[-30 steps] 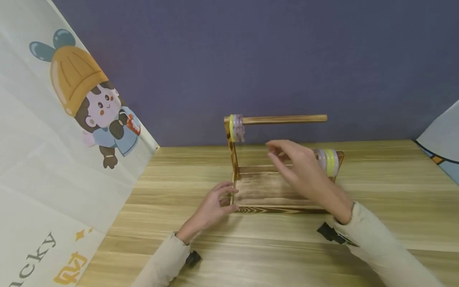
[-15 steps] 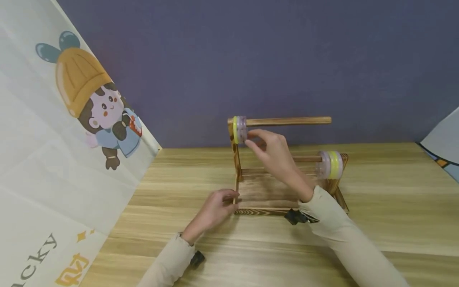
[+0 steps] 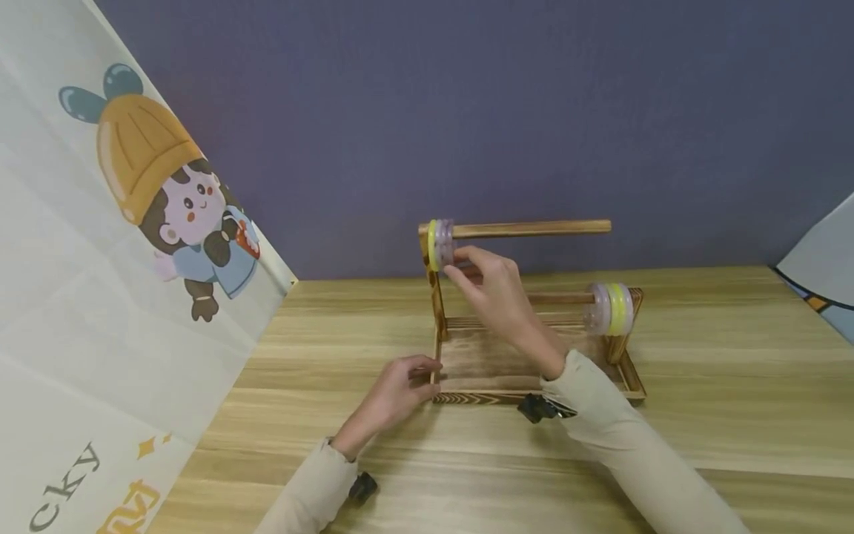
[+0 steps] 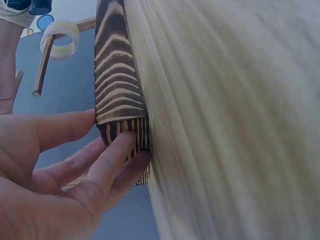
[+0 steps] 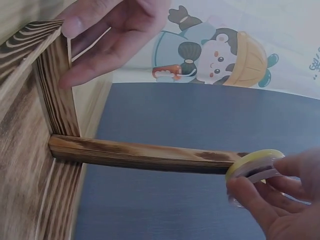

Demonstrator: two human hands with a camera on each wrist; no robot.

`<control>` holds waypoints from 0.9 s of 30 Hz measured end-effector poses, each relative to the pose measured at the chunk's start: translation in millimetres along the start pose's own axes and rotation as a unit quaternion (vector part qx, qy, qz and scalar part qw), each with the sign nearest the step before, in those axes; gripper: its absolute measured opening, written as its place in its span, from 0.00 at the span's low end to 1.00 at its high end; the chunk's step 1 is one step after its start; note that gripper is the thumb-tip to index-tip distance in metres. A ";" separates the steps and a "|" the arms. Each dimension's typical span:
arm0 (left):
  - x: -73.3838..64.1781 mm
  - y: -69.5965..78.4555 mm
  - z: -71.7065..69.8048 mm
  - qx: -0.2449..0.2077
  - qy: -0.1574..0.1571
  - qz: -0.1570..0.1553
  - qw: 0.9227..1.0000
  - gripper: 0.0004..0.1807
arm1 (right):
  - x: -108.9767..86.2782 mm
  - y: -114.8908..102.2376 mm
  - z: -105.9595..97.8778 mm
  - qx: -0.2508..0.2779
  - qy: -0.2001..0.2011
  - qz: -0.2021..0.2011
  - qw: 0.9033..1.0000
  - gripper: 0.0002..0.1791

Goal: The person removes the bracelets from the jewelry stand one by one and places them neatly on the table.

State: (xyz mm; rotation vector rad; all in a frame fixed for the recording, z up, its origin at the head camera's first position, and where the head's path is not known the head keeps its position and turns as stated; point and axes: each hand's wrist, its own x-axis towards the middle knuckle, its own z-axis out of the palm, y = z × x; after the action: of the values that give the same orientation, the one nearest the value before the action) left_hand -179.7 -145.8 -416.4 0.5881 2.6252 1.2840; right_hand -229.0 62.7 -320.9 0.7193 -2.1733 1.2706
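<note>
A wooden rack (image 3: 494, 363) with a shallow tray base and two horizontal bars stands on the table. Several rings, a yellow ring (image 3: 433, 245) outermost and translucent pale purple rings (image 3: 446, 236) beside it, hang at the left end of the upper bar (image 3: 534, 228). My right hand (image 3: 497, 293) pinches a pale ring there between thumb and fingers; in the right wrist view the yellow ring (image 5: 250, 160) sits just behind it. My left hand (image 3: 396, 393) holds the base's front left corner, its fingertips against the striped end of the base (image 4: 120, 100).
More purple and yellow rings (image 3: 617, 309) sit at the right end of the lower bar (image 3: 563, 298), by the right post (image 3: 620, 345). A dark blue wall panel (image 3: 534, 111) stands behind the table (image 3: 480, 460). A white cartoon-printed sheet (image 3: 53, 259) borders the left side.
My right hand has moved left from near the lower bar's rings to the rings on the upper bar, where it now pinches one. My left hand stays at the base corner.
</note>
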 end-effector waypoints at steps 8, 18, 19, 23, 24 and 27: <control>0.6 -0.1 -1.3 -0.007 -0.005 0.011 1.000 0.17 | -2.2 3.6 3.0 -0.006 0.029 -0.027 0.999 0.11; -2.2 0.2 0.1 -0.018 -0.006 -0.001 1.000 0.18 | -2.2 -0.4 -3.5 -0.016 0.047 -0.041 0.998 0.10; -2.3 0.1 0.2 -0.017 -0.005 -0.001 1.000 0.18 | -2.4 -0.5 -4.2 -0.016 0.049 -0.041 0.998 0.10; -2.1 -1.3 0.3 -0.016 -0.002 -0.005 1.000 0.18 | -3.2 0.0 -7.5 -0.018 0.055 -0.043 0.997 0.09; -1.9 -1.7 0.3 -0.017 -0.002 -0.006 1.000 0.18 | -3.4 0.2 -8.7 -0.019 0.057 -0.044 0.997 0.09; -0.9 -3.2 0.0 -0.020 -0.002 -0.010 1.000 0.18 | -4.2 0.5 -12.9 -0.025 0.062 -0.046 0.997 0.09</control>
State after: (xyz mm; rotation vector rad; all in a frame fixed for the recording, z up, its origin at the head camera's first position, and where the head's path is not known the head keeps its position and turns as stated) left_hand -179.8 -147.9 -418.9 0.5570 2.5897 1.3255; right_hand -224.2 75.2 -318.5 0.6933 -2.0424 1.1772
